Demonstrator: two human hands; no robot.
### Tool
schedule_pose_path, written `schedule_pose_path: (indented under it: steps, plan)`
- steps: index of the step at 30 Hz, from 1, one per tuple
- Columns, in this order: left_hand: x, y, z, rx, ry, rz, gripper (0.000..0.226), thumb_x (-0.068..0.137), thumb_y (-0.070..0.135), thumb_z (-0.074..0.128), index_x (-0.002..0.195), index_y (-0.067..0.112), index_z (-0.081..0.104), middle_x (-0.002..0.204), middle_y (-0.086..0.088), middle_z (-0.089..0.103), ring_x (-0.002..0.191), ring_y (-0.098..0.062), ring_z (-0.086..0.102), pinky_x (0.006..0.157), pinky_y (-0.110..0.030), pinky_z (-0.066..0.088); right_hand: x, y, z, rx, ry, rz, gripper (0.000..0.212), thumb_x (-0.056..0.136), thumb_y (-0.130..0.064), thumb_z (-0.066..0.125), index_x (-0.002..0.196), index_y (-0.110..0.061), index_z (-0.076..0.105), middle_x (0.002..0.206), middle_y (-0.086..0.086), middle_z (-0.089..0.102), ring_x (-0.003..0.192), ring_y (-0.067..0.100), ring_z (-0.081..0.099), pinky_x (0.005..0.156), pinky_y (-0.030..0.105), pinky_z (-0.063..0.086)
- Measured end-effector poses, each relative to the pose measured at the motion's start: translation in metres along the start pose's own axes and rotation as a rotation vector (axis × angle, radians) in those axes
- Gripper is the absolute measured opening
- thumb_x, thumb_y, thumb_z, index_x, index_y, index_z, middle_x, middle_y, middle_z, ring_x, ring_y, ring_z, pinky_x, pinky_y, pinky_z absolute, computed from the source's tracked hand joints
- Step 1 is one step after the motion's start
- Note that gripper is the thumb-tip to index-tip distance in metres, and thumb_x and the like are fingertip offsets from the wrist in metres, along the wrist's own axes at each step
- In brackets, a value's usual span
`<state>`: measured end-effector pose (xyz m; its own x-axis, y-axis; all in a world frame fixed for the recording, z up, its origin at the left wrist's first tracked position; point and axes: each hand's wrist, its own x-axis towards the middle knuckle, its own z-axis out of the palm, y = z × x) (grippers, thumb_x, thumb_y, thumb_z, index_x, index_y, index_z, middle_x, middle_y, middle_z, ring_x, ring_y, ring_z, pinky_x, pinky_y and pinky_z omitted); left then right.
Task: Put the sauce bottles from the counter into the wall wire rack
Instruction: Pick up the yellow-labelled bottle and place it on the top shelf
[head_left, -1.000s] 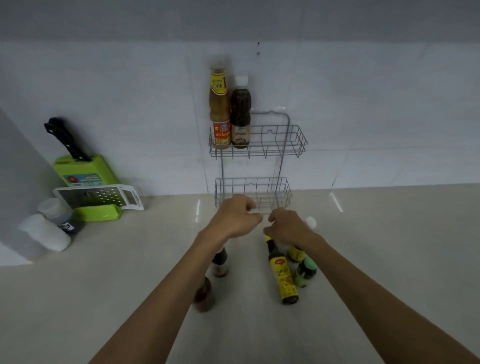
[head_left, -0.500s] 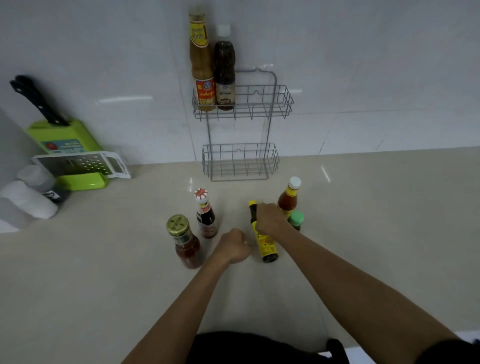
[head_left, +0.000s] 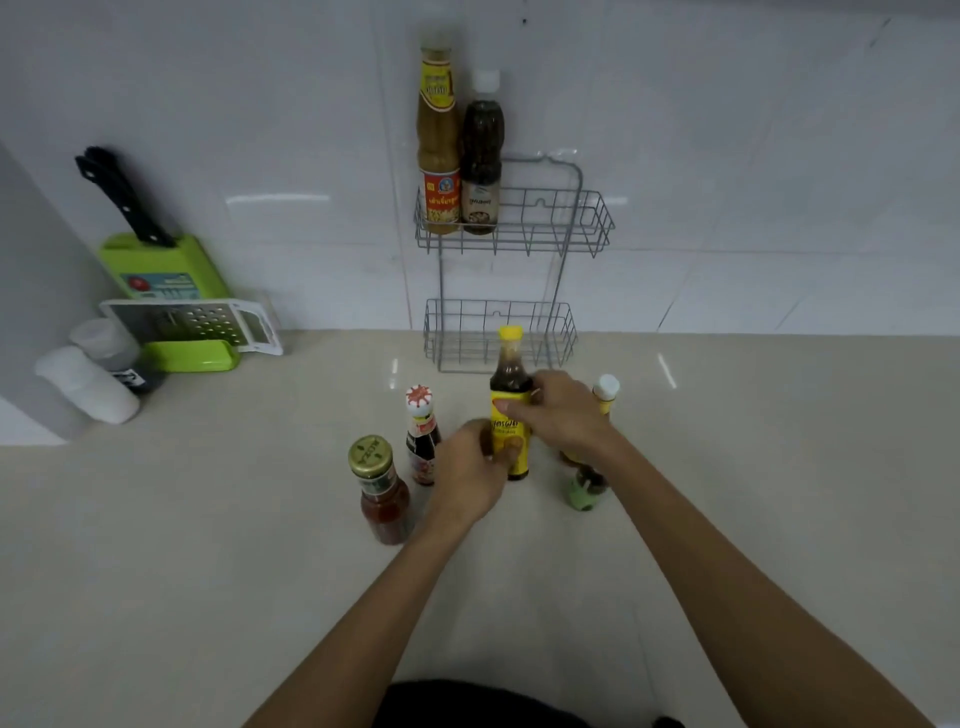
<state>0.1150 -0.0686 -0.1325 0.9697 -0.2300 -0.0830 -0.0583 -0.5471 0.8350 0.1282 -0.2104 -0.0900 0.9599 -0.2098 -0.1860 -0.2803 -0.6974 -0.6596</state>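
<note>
A pale stone counter (head_left: 156, 571) stretches beneath both hands, backed by a white tiled wall (head_left: 753, 156) beyond them. Straight past the hands, a grey two-tier wire rack (head_left: 566, 218) hangs on that wall; its upper basket holds two bottles at the end on the left hand's side, a tall yellow-labelled sauce bottle (head_left: 438, 140) touching a dark bottle with a white cap (head_left: 482, 156), while the lower basket (head_left: 550, 332) sits just above the counter, directly behind the hands. Far off to the left hand's side, a green knife block (head_left: 166, 270) stands against the wall with a black-handled knife (head_left: 122, 195) in it, a flat grater (head_left: 192, 325) leaning across its front, and two pale shakers (head_left: 88, 382) lying nearer still. Between the hands stands a yellow-capped dark sauce bottle (head_left: 510, 371), upright; whether its base is on the counter cannot be told. The right hand (head_left: 563, 415) wraps its fingers around the yellow label, and the left hand (head_left: 472, 478) closes on the lower part of the same bottle. Just to the left hand's outer side stand a red-capped dark bottle (head_left: 422, 431) and, nearer the person, a gold-lidded red sauce bottle (head_left: 382, 493). Behind the right hand are a white-capped orange bottle (head_left: 605, 392) and a green-capped bottle (head_left: 584, 491), both partly hidden.
</note>
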Motion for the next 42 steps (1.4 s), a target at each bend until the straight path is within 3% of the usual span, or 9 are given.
schedule_pose_path:
  steps: [2, 7, 14, 19, 22, 24, 26, 30, 42]
  plan:
    - [0.013, 0.032, -0.02, -0.036, 0.037, 0.105, 0.028, 0.086, 0.024, 0.071, 0.112, 0.016, 0.068, 0.103, 0.005, 0.074, 0.092, -0.009, 0.068, 0.082, -0.02, 0.052, -0.001, -0.02, -0.031, 0.116, 0.1, -0.091, 0.037, 0.081, -0.046, 0.072, 0.102, -0.017, 0.068, 0.092, 0.0, 0.07, 0.087, 0.017, 0.067, 0.076, 0.036, 0.056]
    - [0.05, 0.103, -0.07, -0.022, 0.088, 0.293, 0.032, 0.083, 0.024, 0.074, 0.115, 0.022, 0.069, 0.099, 0.011, 0.072, 0.084, -0.001, 0.062, 0.066, 0.003, 0.039, 0.006, -0.064, -0.092, 0.245, 0.258, -0.215, 0.056, 0.081, -0.055, 0.068, 0.125, -0.021, 0.059, 0.105, -0.001, 0.074, 0.093, 0.017, 0.07, 0.083, 0.038, 0.057]
    - [0.099, 0.149, -0.108, -0.024, 0.127, 0.447, 0.038, 0.082, 0.011, 0.076, 0.118, 0.014, 0.067, 0.103, 0.001, 0.074, 0.08, -0.002, 0.061, 0.062, 0.008, 0.04, 0.047, -0.1, -0.126, 0.121, 0.327, -0.291, 0.037, 0.085, -0.04, 0.071, 0.113, -0.017, 0.06, 0.097, -0.001, 0.072, 0.082, 0.017, 0.07, 0.08, 0.04, 0.057]
    - [0.146, 0.157, -0.121, 0.266, 0.18, 0.493, 0.015, 0.085, 0.007, 0.07, 0.099, 0.011, 0.066, 0.078, 0.004, 0.068, 0.069, -0.003, 0.058, 0.06, 0.001, 0.041, 0.089, -0.115, -0.139, 0.106, 0.409, -0.307, 0.042, 0.088, -0.035, 0.068, 0.119, -0.011, 0.056, 0.11, 0.006, 0.069, 0.095, 0.022, 0.067, 0.08, 0.033, 0.053]
    - [0.174, 0.151, -0.117, 0.095, 0.239, 0.397, 0.02, 0.092, -0.005, 0.048, 0.079, 0.011, 0.047, 0.053, 0.003, 0.047, 0.046, -0.006, 0.043, 0.044, -0.013, 0.039, 0.115, -0.114, -0.139, 0.119, 0.429, -0.271, 0.041, 0.092, -0.034, 0.065, 0.121, -0.007, 0.054, 0.114, 0.011, 0.069, 0.101, 0.027, 0.066, 0.077, 0.03, 0.048]
    - [0.187, 0.145, -0.111, 0.329, 0.206, 0.444, 0.008, 0.091, 0.001, 0.053, 0.089, 0.007, 0.057, 0.07, 0.0, 0.056, 0.059, -0.009, 0.049, 0.05, -0.007, 0.036, 0.131, -0.114, -0.136, 0.099, 0.422, -0.251, 0.041, 0.093, -0.031, 0.064, 0.122, -0.005, 0.052, 0.116, 0.013, 0.068, 0.104, 0.029, 0.065, 0.076, 0.028, 0.044]
    - [0.199, 0.141, -0.102, 0.342, 0.224, 0.409, 0.013, 0.088, 0.006, 0.059, 0.1, 0.003, 0.064, 0.087, -0.003, 0.063, 0.076, -0.016, 0.058, 0.057, -0.008, 0.039, 0.145, -0.111, -0.132, 0.079, 0.399, -0.232, 0.041, 0.093, -0.029, 0.064, 0.124, -0.003, 0.051, 0.118, 0.014, 0.067, 0.107, 0.031, 0.064, 0.077, 0.028, 0.044]
    - [0.206, 0.133, -0.092, 0.269, 0.203, 0.35, 0.016, 0.086, 0.003, 0.057, 0.101, 0.004, 0.064, 0.094, -0.012, 0.068, 0.086, -0.028, 0.064, 0.063, -0.026, 0.043, 0.168, -0.104, -0.12, 0.036, 0.366, -0.196, 0.04, 0.092, -0.028, 0.066, 0.12, -0.002, 0.054, 0.117, 0.015, 0.067, 0.108, 0.031, 0.063, 0.077, 0.025, 0.041]
    - [0.218, 0.12, -0.085, 0.27, 0.238, 0.368, 0.035, 0.088, 0.005, 0.056, 0.123, 0.008, 0.058, 0.11, -0.011, 0.065, 0.097, -0.026, 0.063, 0.075, -0.024, 0.047, 0.191, -0.095, -0.114, 0.05, 0.339, -0.192, 0.038, 0.096, -0.024, 0.061, 0.126, -0.003, 0.052, 0.122, 0.012, 0.066, 0.109, 0.027, 0.064, 0.076, 0.022, 0.039]
